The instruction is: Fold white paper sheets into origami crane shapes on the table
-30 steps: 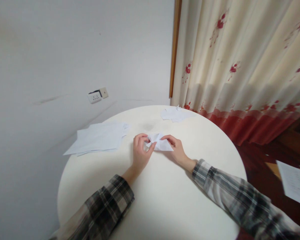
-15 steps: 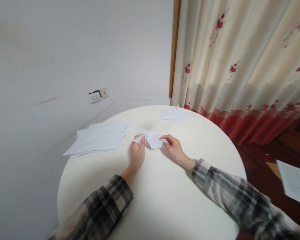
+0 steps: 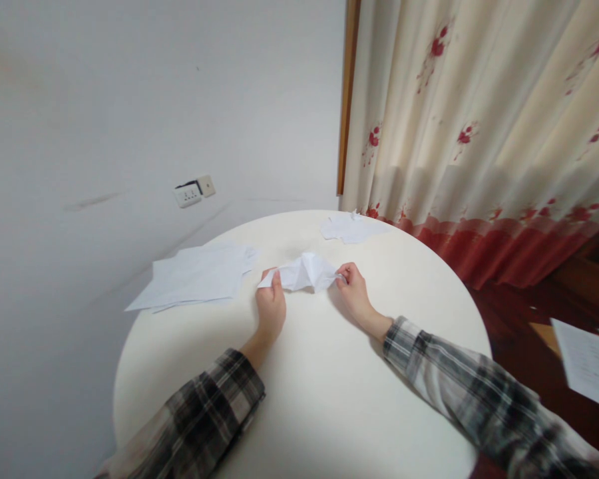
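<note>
A small folded white paper piece (image 3: 304, 273) is stretched between my two hands above the round white table (image 3: 324, 399). My left hand (image 3: 270, 307) pinches its left tip between thumb and fingers. My right hand (image 3: 353, 293) pinches its right tip. The paper's middle bulges upward between them. Both forearms wear plaid sleeves and reach in from the near edge of the table.
A loose stack of white sheets (image 3: 197, 275) lies to the left on the table. Crumpled or folded white paper (image 3: 348, 227) sits at the far edge near a floral curtain (image 3: 479, 133). A wall socket (image 3: 194, 191) is at the back; printed paper (image 3: 589, 362) lies off-table at right.
My hands have drawn apart, pulling the paper's two ends outward. The folded piece has opened up and puffed in the middle, lifted slightly off the table.
</note>
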Tool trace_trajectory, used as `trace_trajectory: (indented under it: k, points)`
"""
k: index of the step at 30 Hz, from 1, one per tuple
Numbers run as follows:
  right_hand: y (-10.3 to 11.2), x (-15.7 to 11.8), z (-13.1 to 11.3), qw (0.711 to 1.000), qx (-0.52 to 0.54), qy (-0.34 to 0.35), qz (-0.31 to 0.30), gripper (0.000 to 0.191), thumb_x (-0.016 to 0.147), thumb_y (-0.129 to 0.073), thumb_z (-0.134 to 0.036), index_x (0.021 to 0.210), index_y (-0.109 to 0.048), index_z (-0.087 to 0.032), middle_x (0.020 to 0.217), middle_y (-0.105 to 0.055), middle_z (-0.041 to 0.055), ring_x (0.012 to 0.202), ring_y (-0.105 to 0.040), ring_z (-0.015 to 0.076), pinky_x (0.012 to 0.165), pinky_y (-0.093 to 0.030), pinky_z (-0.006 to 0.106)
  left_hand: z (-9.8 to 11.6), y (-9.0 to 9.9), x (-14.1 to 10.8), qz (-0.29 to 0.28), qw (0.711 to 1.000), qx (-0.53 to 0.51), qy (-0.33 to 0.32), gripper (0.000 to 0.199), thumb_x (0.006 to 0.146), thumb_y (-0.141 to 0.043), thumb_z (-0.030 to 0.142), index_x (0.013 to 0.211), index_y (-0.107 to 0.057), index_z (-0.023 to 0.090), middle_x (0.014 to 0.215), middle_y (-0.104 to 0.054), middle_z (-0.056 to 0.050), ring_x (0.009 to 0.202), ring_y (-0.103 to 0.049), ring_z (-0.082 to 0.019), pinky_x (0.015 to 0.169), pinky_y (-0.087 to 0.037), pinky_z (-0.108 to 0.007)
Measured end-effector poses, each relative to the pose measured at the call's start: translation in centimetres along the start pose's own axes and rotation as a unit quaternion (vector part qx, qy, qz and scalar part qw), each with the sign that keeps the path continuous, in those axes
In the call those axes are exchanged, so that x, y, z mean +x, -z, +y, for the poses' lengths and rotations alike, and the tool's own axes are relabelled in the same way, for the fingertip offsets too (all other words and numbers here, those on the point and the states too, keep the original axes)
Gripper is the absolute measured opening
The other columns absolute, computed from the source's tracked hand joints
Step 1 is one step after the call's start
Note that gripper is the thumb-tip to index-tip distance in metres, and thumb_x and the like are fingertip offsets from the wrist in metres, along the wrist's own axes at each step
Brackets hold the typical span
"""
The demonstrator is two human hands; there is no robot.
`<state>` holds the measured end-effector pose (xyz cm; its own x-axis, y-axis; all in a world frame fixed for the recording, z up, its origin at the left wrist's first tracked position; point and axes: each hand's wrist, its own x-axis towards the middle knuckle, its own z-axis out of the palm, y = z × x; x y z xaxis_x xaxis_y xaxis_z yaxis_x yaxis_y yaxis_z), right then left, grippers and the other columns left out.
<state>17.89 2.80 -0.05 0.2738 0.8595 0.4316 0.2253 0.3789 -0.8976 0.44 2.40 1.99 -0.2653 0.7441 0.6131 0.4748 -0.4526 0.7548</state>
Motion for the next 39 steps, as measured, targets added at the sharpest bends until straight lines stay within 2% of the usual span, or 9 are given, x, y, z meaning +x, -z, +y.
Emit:
trace_trajectory:
  k: [4, 8, 11, 17, 21, 24, 27, 35, 39]
  points:
    - [0.0, 0.2, 0.3, 0.999, 0.009, -0.022, 0.024, 0.018, 0.06, -0.044, -0.014, 0.077, -0.046, -0.022, 0.067, -0.054, -0.0035, 0.065, -0.05, 0.014, 0.06, -0.036, 0.025, 0.1, 0.1, 0.1, 0.016, 1.0, -0.008, -0.004, 0.022, 0.087, -0.035, 0.033, 0.079, -0.051, 0.019, 0.068, -0.055, -0.002, 0.067, -0.054, -0.016, 0.062, -0.043, -0.026]
    - [0.0, 0.2, 0.5, 0.997, 0.059, -0.046, 0.006, 0.027, 0.06, -0.044, -0.013, 0.086, -0.047, -0.022, 0.066, -0.059, -0.0038, 0.061, -0.053, 0.0137, 0.058, -0.037, 0.025, -0.3, 0.1, 0.2, 0.038, 0.999, -0.012, -0.001, 0.023, 0.086, -0.036, 0.034, 0.08, -0.051, 0.018, 0.067, -0.054, -0.002, 0.07, -0.055, -0.017, 0.064, -0.044, -0.027]
    - [0.1, 0.4, 0.6, 0.998, 0.055, -0.036, -0.004, 0.026, 0.059, -0.044, -0.012, 0.082, -0.054, -0.02, 0.072, -0.063, -0.0006, 0.068, -0.056, 0.0155, 0.064, -0.041, 0.027, -0.8, 0.0, 0.2, 0.047, 0.999, -0.019, 0.002, 0.023, 0.086, -0.038, 0.035, 0.084, -0.052, 0.017, 0.07, -0.056, -0.003, 0.074, -0.057, -0.017, 0.068, -0.045, -0.027]
    - [0.5, 0.9, 0.7, 0.999, 0.04, -0.011, 0.017, 0.02, 0.063, -0.043, -0.013, 0.072, -0.06, -0.02, 0.078, -0.066, 0.0021, 0.079, -0.059, 0.0182, 0.079, -0.042, 0.033, -0.7, 0.0, 0.3, 0.007, 1.0, -0.022, 0.005, 0.018, 0.077, -0.052, 0.03, 0.087, -0.057, 0.016, 0.081, -0.062, -0.004, 0.077, -0.059, -0.016, 0.07, -0.046, -0.027]
    - [1.6, 1.6, 0.6, 0.997, 0.065, 0.028, 0.034, 0.016, 0.066, -0.043, -0.014, 0.066, -0.058, -0.02, 0.085, -0.068, 0.0037, 0.092, -0.059, 0.0189, 0.092, -0.037, 0.036, -1.0, 0.3, 0.7, -0.069, 0.996, -0.021, -0.047, 0.013, 0.073, -0.055, 0.026, 0.078, -0.062, 0.018, 0.083, -0.064, -0.003, 0.082, -0.059, -0.016, 0.076, -0.046, -0.029]
    - [2.6, 2.4, 1.2, 0.997, 0.059, 0.036, 0.047, 0.013, 0.067, -0.045, -0.016, 0.062, -0.057, -0.02, 0.086, -0.069, 0.0045, 0.095, -0.059, 0.02, 0.094, -0.035, 0.039, -1.7, 0.6, 1.2, -0.119, 0.988, -0.025, -0.091, 0.011, 0.07, -0.055, 0.023, 0.072, -0.065, 0.019, 0.082, -0.066, -0.003, 0.082, -0.06, -0.016, 0.08, -0.046, -0.032]
    - [3.2, 3.1, 2.1, 0.996, 0.066, 0.019, 0.057, 0.011, 0.066, -0.047, -0.016, 0.061, -0.056, -0.019, 0.084, -0.069, 0.005, 0.093, -0.061, 0.0207, 0.093, -0.036, 0.04, -2.6, 1.0, 1.6, -0.151, 0.983, -0.014, -0.1, 0.012, 0.068, -0.055, 0.022, 0.068, -0.067, 0.021, 0.081, -0.068, -0.003, 0.081, -0.06, -0.017, 0.083, -0.046, -0.034]
    - [2.9, 2.7, 2.4, 0.996, 0.074, 0.012, 0.04, 0.01, 0.067, -0.05, -0.018, 0.06, -0.058, -0.02, 0.085, -0.07, 0.0052, 0.096, -0.06, 0.0205, 0.094, -0.035, 0.039, -5.2, 1.1, 2.2, -0.116, 0.993, 0.022, 0.014, 0.014, 0.066, -0.055, 0.022, 0.07, -0.068, 0.02, 0.079, -0.07, -0.003, 0.078, -0.063, -0.019, 0.075, -0.049, -0.033]
    - [2.8, 2.4, 2.3, 0.998, 0.053, 0.014, 0.027, 0.015, 0.064, -0.045, -0.014, 0.06, -0.058, -0.02, 0.081, -0.07, 0.0042, 0.099, -0.059, 0.0204, 0.094, -0.035, 0.039, -5.7, 1.1, 2.3, -0.124, 0.99, 0.06, -0.033, 0.022, 0.065, -0.047, 0.013, 0.07, -0.068, 0.02, 0.085, -0.07, -0.004, 0.084, -0.062, -0.02, 0.085, -0.045, -0.039]
